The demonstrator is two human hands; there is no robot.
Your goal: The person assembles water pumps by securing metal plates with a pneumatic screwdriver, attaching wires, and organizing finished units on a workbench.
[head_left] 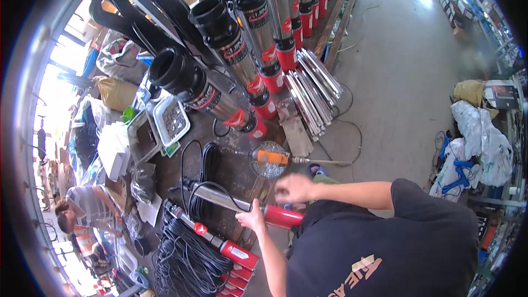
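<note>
A submersible pump point(214, 194) with a steel barrel, a red end and a black cable lies on the dark bench. My left hand point(253, 217) is wrapped around it near where steel meets red. Above the red end, apart from it, my right hand point(295, 188) is blurred by motion. Its fingers look bent, but whether they hold anything is unclear. Beyond that hand an orange power tool point(273, 157) with a long shaft lies across a round tray point(266, 171) of small metal pieces. Coiled black cable point(204, 173) rests against the pump's far side.
Several upright pumps point(231, 49) with black tops and red bases line the bench. Steel rods point(313, 93) are bundled at its edge. More pumps with cables point(190, 253) lie nearer. A white bin point(170, 118) holds small parts. Another person point(91, 209) is at the left.
</note>
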